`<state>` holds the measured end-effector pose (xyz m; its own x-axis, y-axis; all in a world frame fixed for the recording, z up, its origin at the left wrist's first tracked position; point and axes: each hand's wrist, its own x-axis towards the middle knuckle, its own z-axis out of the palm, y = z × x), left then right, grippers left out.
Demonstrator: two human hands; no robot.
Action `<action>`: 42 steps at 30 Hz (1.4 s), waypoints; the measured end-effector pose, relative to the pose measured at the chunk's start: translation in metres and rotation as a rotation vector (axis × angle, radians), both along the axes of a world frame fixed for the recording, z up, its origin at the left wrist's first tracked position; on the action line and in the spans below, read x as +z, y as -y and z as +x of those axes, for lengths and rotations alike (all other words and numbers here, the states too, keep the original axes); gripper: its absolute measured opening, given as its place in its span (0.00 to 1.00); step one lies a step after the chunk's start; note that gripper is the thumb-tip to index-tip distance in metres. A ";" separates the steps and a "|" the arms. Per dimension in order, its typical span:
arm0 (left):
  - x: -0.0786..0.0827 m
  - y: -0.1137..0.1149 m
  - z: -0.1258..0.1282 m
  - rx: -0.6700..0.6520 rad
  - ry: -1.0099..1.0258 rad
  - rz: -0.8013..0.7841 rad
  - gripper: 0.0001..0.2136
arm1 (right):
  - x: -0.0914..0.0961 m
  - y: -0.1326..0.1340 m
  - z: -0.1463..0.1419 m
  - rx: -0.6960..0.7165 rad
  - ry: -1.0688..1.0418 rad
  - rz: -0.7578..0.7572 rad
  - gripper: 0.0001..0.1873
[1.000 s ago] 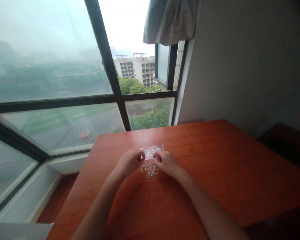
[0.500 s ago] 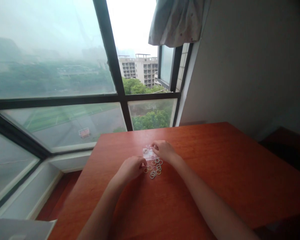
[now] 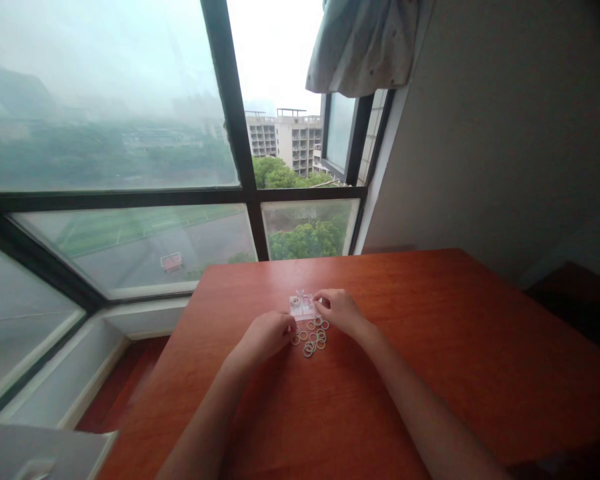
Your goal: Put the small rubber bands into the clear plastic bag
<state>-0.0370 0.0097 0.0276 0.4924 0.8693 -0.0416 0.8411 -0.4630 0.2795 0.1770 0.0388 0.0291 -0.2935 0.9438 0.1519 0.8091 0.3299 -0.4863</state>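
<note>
A small clear plastic box (image 3: 303, 315) with compartments sits near the table's far edge, its see-through lid raised at the back. One ring (image 3: 295, 301) lies in its left compartment; something ring-like shows faintly in the right one. My right hand (image 3: 343, 312) is at the box's right side, thumb and forefinger slightly apart, with nothing visible between them. My left hand (image 3: 267, 335) is by the front left corner of the box, fingertips pinched at the edge of the loose rings. What they hold, if anything, is hidden. Several pale rings (image 3: 309, 349) lie in front of the box, some overlapping.
Everything stands on a reddish-brown wooden table (image 3: 430, 320). Beyond its far edge is a dark-framed window (image 3: 180, 200) with a short curtain (image 3: 363, 57) above. A grey wall (image 3: 480, 153) rises on the right. A white surface (image 3: 45, 453) shows at the lower left.
My right hand has drawn back from over the box to its right side, uncovering the right compartment. My left hand stays nearly in place. The whole view has shifted slightly.
</note>
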 end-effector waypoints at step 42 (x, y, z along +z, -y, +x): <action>-0.005 -0.051 0.016 0.086 0.280 0.249 0.05 | -0.011 0.035 -0.007 0.114 0.064 -0.087 0.08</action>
<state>-0.0206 0.0608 0.0230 0.3800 0.8745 0.3015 0.7865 -0.4770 0.3922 0.1702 0.0040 0.0186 -0.4063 0.9125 0.0485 0.7991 0.3806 -0.4654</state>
